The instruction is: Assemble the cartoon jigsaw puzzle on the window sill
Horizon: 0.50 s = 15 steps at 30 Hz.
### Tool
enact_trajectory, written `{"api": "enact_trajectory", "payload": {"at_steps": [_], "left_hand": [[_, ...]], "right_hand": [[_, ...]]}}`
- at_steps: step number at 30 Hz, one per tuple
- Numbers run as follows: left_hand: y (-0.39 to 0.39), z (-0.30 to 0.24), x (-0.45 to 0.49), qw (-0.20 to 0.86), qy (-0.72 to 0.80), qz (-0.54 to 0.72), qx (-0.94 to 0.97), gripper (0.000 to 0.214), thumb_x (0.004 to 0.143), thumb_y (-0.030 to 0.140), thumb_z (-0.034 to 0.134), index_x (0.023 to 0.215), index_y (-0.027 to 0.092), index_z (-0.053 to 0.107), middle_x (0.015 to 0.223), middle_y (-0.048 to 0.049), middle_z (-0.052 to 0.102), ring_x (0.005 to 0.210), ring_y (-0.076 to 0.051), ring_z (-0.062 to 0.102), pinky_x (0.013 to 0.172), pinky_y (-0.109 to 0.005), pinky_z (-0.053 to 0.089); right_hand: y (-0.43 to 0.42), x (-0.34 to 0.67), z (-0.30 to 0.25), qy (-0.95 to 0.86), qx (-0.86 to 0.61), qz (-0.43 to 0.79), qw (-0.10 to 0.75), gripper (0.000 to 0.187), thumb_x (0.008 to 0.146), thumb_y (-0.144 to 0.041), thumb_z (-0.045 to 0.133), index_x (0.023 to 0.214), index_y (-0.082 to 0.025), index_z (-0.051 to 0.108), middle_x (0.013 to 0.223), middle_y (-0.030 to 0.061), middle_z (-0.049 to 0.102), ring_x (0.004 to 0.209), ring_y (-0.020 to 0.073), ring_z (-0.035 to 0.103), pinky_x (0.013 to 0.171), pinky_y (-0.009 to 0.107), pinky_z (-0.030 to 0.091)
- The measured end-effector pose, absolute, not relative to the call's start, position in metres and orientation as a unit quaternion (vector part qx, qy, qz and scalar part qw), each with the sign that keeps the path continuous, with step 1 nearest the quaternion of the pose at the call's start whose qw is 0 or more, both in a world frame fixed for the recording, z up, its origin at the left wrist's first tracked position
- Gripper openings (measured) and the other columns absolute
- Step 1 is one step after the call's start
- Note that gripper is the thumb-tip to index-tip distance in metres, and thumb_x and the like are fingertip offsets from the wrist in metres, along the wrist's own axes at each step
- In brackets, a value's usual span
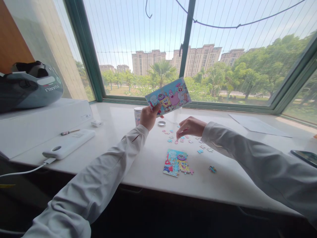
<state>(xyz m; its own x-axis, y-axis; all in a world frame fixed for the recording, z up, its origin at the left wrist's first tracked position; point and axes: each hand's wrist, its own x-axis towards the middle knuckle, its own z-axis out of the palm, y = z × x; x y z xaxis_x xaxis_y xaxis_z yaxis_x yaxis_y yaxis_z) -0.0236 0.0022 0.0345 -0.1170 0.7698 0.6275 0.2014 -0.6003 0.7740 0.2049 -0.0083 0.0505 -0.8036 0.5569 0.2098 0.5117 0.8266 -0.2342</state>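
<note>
My left hand (148,116) holds up a colourful cartoon picture card (168,96) above the white windowsill counter (138,158). My right hand (189,127) reaches down with fingertips pinched at a loose puzzle piece (176,141) among several scattered pieces (190,141). A partly assembled cartoon puzzle (176,162) lies nearer to me. One stray piece (212,169) lies to its right. Behind my left hand stand a small canister (137,114) and its round lid (161,123).
A white power bank (69,143) with a cable lies at left, beside a white box (37,122) bearing a grey helmet (29,86). A paper sheet (257,125) and a dark phone (305,157) lie at right. The window frame (188,36) runs behind.
</note>
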Motion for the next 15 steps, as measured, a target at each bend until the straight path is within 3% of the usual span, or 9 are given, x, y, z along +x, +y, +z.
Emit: {"api": "enact_trajectory", "payload": {"at_steps": [5, 11, 15], "left_hand": [[0.002, 0.035, -0.023, 0.227, 0.364, 0.642, 0.635, 0.046, 0.083, 0.054, 0.058, 0.069, 0.012, 0.068, 0.046, -0.0021, 0.06, 0.033, -0.008, 0.045, 0.04, -0.021, 0.036], [0.0, 0.038, -0.025, 0.215, 0.373, 0.648, 0.628, 0.045, 0.083, 0.054, 0.059, 0.069, 0.013, 0.069, 0.036, 0.0006, 0.052, 0.034, -0.01, 0.048, 0.038, -0.021, 0.034], [-0.004, 0.041, -0.024, 0.217, 0.37, 0.651, 0.626, 0.044, 0.083, 0.053, 0.059, 0.068, 0.013, 0.069, 0.036, 0.0005, 0.052, 0.037, -0.011, 0.051, 0.039, -0.021, 0.035]], "right_hand": [[-0.007, 0.208, 0.044, -0.942, -0.286, 0.112, 0.137, 0.037, 0.074, -0.06, 0.066, 0.082, -0.026, 0.08, 0.057, -0.0029, 0.052, 0.053, 0.0093, 0.046, 0.057, 0.025, 0.032], [0.002, 0.166, 0.025, -0.934, -0.284, 0.144, 0.162, 0.027, 0.075, -0.049, 0.071, 0.084, -0.024, 0.08, 0.065, -0.0012, 0.063, 0.059, 0.01, 0.049, 0.061, 0.025, 0.034], [0.012, 0.141, 0.021, -0.936, -0.3, 0.145, 0.114, 0.023, 0.075, -0.043, 0.073, 0.086, -0.025, 0.08, 0.067, 0.0005, 0.066, 0.064, 0.0126, 0.054, 0.064, 0.025, 0.036]]}}
